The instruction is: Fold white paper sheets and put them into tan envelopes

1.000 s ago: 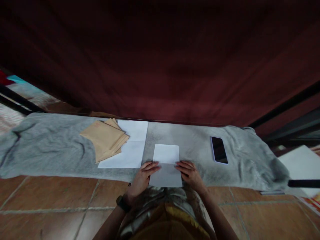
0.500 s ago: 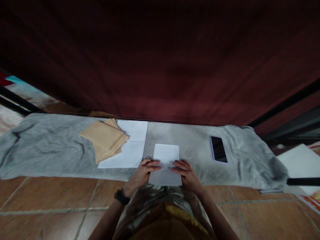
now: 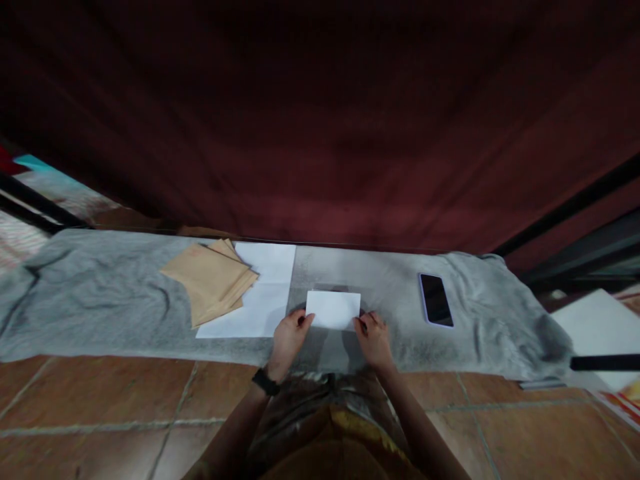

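A folded white sheet of paper (image 3: 333, 309) is lifted off the grey cloth (image 3: 100, 300) in front of me. My left hand (image 3: 289, 337) pinches its lower left corner, and my right hand (image 3: 373, 337) pinches its lower right corner. A black watch sits on my left wrist. To the left lie flat white sheets (image 3: 265, 287) with a fanned stack of brown envelopes (image 3: 210, 279) partly on top of them.
A black phone (image 3: 436, 299) lies face up on the cloth to the right. A dark red curtain (image 3: 320, 120) hangs behind the cloth. Brown floor tiles (image 3: 90, 413) run along the near side. A white board (image 3: 600, 327) and a dark bar sit at the far right.
The sheet lay flat with my fingers pressing across its middle. Now its near half is folded up, and both hands hold the smaller folded sheet by its lower corners.
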Tool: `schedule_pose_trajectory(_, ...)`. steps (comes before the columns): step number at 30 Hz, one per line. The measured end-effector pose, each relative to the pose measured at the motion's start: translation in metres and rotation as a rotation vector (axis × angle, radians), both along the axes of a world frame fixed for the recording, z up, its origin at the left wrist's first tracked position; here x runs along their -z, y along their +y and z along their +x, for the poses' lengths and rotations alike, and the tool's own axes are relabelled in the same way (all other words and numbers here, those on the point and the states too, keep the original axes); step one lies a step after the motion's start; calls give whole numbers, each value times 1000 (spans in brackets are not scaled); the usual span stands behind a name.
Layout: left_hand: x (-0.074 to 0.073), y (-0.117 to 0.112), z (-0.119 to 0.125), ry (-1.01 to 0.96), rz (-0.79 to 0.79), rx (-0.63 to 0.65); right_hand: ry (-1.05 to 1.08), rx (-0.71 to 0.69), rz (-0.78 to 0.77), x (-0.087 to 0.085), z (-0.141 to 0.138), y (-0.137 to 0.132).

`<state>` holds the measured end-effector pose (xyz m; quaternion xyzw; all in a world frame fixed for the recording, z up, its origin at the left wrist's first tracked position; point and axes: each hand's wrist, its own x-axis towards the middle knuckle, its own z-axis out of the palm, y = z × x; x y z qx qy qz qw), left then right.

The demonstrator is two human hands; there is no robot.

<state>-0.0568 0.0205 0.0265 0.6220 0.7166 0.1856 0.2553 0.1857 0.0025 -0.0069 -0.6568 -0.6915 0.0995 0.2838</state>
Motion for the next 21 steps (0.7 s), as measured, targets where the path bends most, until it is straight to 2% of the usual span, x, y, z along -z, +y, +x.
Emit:
schedule_pose_trajectory(4,-16,5,8,110,-69,4,-121,78,27,3,-7,0)
schedule_pose_trajectory(8,-26,8,13,162,-117,-19,-122,90,10,5,-7,0)
schedule_pose_trajectory(15,-27,10,18,228,-136,-20,-100,131,8,6,-9,-1)
schedule_pose_trajectory(21,-27,6,25,279,-94,-20,-72,141,-44,3,-12,-5)
